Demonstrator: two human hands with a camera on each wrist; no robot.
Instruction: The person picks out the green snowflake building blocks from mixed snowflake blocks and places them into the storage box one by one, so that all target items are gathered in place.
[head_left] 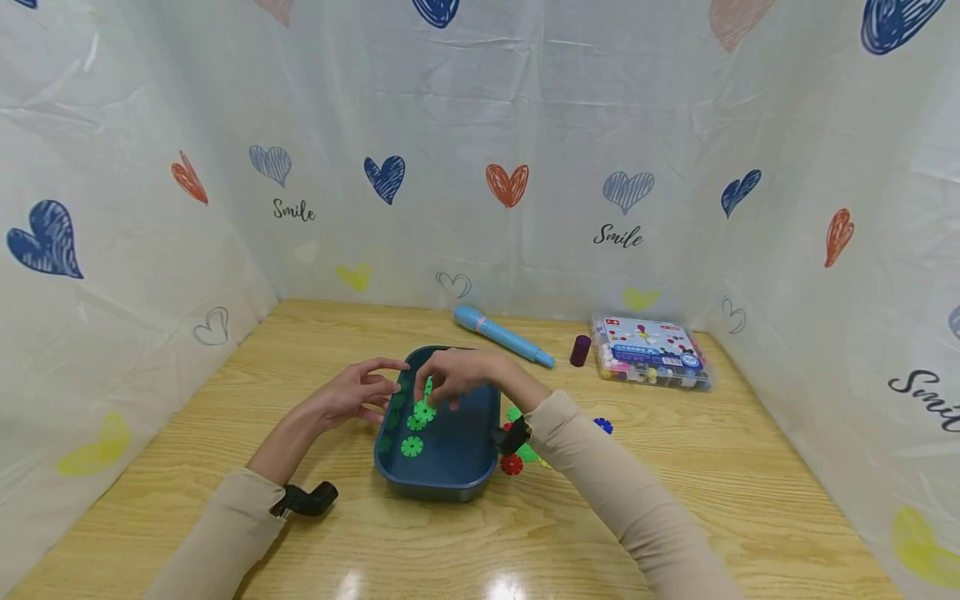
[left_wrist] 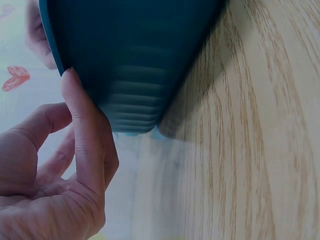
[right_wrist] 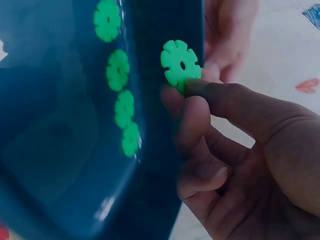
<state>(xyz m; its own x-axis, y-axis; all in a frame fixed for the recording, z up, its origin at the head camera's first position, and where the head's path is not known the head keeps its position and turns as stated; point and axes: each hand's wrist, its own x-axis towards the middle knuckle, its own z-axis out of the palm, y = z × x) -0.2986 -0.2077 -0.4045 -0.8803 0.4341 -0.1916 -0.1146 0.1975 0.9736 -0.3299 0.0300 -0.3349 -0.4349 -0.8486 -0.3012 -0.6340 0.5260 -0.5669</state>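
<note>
A dark blue tray (head_left: 461,454) with raised walls stands on the table. My right hand (head_left: 461,372) is over its far left part and pinches a green notched plastic disc (right_wrist: 172,64) between thumb and fingertips. Several more green discs (right_wrist: 118,70) lie in a row along the tray's left side in the right wrist view. At the left wall is my left hand (head_left: 347,402), its fingers loosely extended. One of its fingertips (left_wrist: 71,77) touches the rim from outside in the left wrist view.
Right of the tray lie loose red discs (head_left: 512,464), green ones and a blue disc (head_left: 603,426), partly hidden by my right forearm. Farther back are a light blue microphone-shaped stick (head_left: 502,335), a dark purple cylinder (head_left: 580,351) and a clear box of colourful pieces (head_left: 652,352).
</note>
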